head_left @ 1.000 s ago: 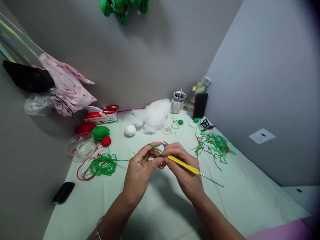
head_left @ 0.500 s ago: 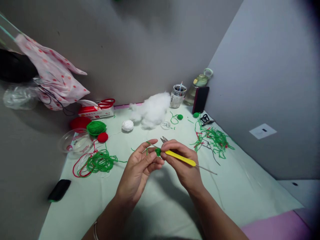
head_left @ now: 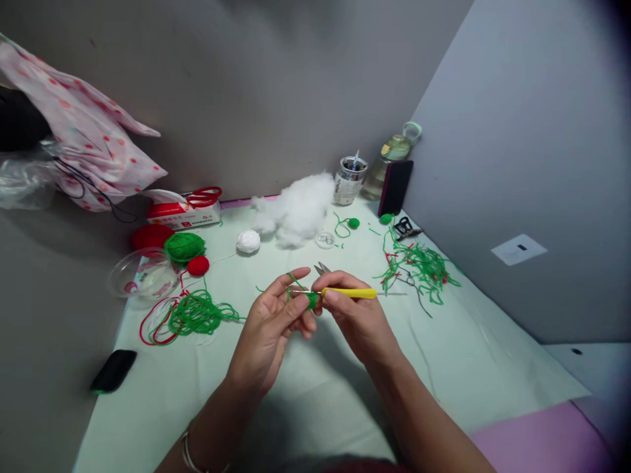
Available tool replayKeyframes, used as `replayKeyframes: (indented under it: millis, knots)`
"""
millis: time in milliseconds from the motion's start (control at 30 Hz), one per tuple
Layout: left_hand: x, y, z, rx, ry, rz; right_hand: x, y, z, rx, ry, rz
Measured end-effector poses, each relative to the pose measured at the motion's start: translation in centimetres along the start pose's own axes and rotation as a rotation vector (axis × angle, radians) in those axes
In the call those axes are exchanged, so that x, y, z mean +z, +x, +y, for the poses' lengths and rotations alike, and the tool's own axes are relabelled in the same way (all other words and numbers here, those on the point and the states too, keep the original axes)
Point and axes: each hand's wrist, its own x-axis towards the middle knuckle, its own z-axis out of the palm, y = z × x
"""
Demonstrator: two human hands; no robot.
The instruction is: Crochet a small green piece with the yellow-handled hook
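A small green crochet piece [head_left: 312, 300] is pinched between the thumb and fingers of my left hand [head_left: 271, 322]. Green yarn [head_left: 290, 282] runs from it up around my raised left index finger. My right hand [head_left: 357, 318] grips a crochet hook [head_left: 350, 293] by its yellow handle. The hook's thin metal shaft points left and reaches the yarn and the piece. Its other metal end sticks out to the right. Pointed scissor tips [head_left: 321, 268] show just behind my right fingers; the rest of them is hidden by the hand.
Loose green and red yarn [head_left: 202, 314] lies left of my hands, near yarn balls [head_left: 185, 247] and a clear plastic bowl [head_left: 142, 274]. White stuffing [head_left: 298, 209], a tin of pens [head_left: 350, 180], a bottle [head_left: 389, 164] and a phone [head_left: 396, 188] stand at the back. Yarn scraps [head_left: 426, 269] lie right.
The crochet hook has turned from a slant to nearly level, its handle end rising. My right hand has shifted with it. The whole view has moved slightly.
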Motion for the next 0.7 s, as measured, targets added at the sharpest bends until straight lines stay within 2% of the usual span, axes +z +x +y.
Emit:
replayKeyframes:
  millis: [167, 367, 567, 700]
  knots:
    - [0.2, 0.02, 0.13, 0.007, -0.017, 0.051, -0.16, 0.0, 0.33, -0.018, -0.02, 0.086]
    - [0.34, -0.15, 0.03, 0.03, -0.026, 0.039, -0.27, -0.14, 0.64, -0.045, -0.034, 0.144]
    - [0.17, -0.35, 0.09, 0.042, 0.024, 0.041, -0.1, -0.48, 0.3, -0.104, -0.111, 0.081]
    - [0.12, -0.24, -0.05, 0.116, 0.083, 0.06, 0.1, -0.55, -0.13, -0.186, -0.181, 0.049]
